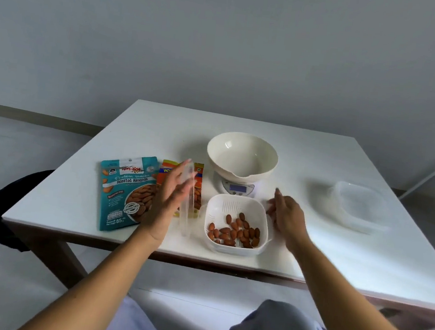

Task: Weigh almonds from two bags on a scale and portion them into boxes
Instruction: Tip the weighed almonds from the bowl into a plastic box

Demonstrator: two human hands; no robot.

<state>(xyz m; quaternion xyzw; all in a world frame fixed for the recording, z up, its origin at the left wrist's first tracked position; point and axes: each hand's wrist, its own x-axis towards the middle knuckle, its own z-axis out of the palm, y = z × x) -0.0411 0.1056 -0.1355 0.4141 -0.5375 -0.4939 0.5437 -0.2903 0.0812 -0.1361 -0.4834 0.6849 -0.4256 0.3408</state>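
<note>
Our left hand (171, 195) holds a clear lid (187, 202) on edge, fingers spread along its far side and the thumb side hidden behind it; we judge the grip light, though blur makes the contact hard to read. Our right hand (286, 217) is open, fingers loosely apart, just beside the right wall of the box (234, 248), gripping nothing; whether it touches the wall we cannot tell. The box sits at the table's (319, 159) near edge, middle, with a modest layer of almonds (234, 232) in it. Behind the left hand lie two bags: the teal bag (124, 195) flat near the left edge, the orange bag (198, 187) partly hidden beside it. Beyond the box stands the scale (238, 188) with an empty bowl (242, 156) on it; the display cannot be read. A stack of further clear boxes (359, 206) rests toward the right edge, well apart. We judge one portion weighed and boxed, and the step in hand is closing that box. The next move calls for laying the lid flat over the rim, squared to the corners, with the right hand steadying the box while the lid is pressed down.
</note>
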